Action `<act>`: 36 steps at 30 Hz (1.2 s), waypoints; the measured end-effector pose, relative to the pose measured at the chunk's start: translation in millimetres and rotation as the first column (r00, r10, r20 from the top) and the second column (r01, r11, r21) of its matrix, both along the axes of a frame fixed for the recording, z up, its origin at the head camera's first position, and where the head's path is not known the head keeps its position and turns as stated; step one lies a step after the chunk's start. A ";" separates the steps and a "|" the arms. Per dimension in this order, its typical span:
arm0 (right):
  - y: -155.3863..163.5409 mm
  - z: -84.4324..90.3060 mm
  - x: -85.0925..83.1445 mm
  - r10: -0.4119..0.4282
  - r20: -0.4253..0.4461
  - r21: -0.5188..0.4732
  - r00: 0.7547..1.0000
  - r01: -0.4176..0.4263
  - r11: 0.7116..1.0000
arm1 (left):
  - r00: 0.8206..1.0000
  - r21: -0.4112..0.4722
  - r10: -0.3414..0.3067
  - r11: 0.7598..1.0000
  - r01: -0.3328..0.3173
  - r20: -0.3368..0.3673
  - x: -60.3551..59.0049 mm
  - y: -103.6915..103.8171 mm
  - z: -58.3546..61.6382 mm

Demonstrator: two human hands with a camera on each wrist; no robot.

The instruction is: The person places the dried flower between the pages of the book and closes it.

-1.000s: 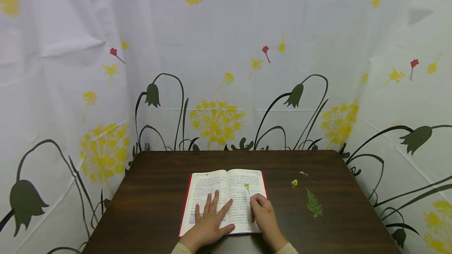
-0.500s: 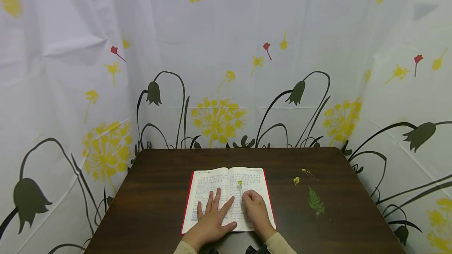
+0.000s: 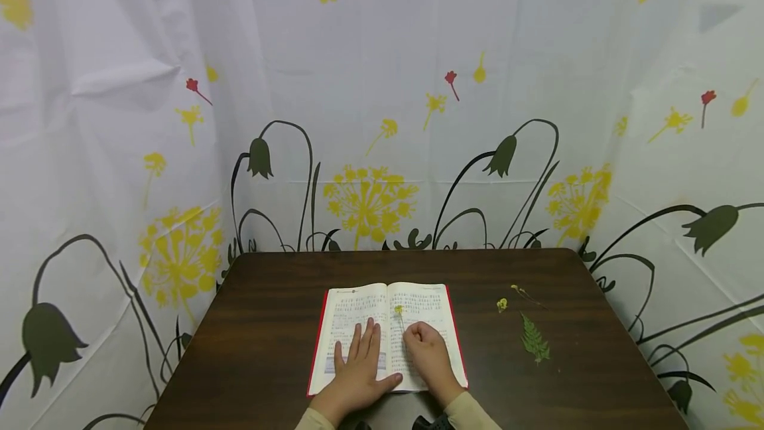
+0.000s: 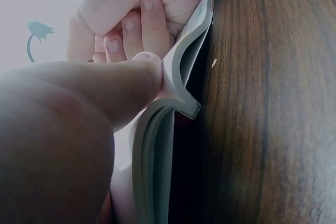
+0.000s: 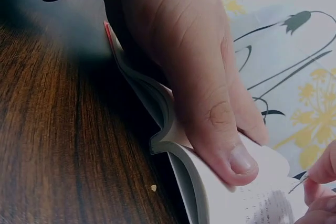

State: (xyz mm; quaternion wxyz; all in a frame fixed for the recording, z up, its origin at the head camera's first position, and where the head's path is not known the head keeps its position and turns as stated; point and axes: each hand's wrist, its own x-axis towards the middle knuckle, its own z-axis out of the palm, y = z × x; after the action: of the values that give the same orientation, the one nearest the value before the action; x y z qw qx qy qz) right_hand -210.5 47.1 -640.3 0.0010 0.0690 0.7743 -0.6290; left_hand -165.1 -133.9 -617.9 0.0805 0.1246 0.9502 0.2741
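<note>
An open book with red cover edges lies on the table. My left hand rests flat on its left page, fingers straight, the thumb reaching across to the gutter. My right hand is over the right page, pinching the thin stem of a small yellow flower; the bloom is just right of the gutter. In the right wrist view the pinched stem shows at the right edge, beside the large left hand. The left wrist view shows the right hand's curled fingers beyond the left thumb.
On the dark wooden table, right of the book, lie a green fern leaf, a yellow flower head and a thin sprig. A printed white curtain hangs behind the table.
My right hand has moved left with the yellow flower, bringing the bloom towards the gutter. The spread fingers of my left hand have drawn closer together. The head view has shifted slightly.
</note>
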 end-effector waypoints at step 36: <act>2.2 -3.4 2.5 0.205 -0.127 0.177 0.971 -0.181 0.967 | 0.999 -0.026 -0.022 0.999 0.021 -0.039 3.6 -0.4 6.0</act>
State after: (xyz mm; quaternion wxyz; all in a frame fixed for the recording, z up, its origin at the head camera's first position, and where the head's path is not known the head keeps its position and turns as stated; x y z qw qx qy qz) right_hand -208.0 49.3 -643.7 0.0008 -0.0526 0.8245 -0.5635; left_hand -161.5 -134.3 -611.8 0.0662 0.1391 0.9536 0.2587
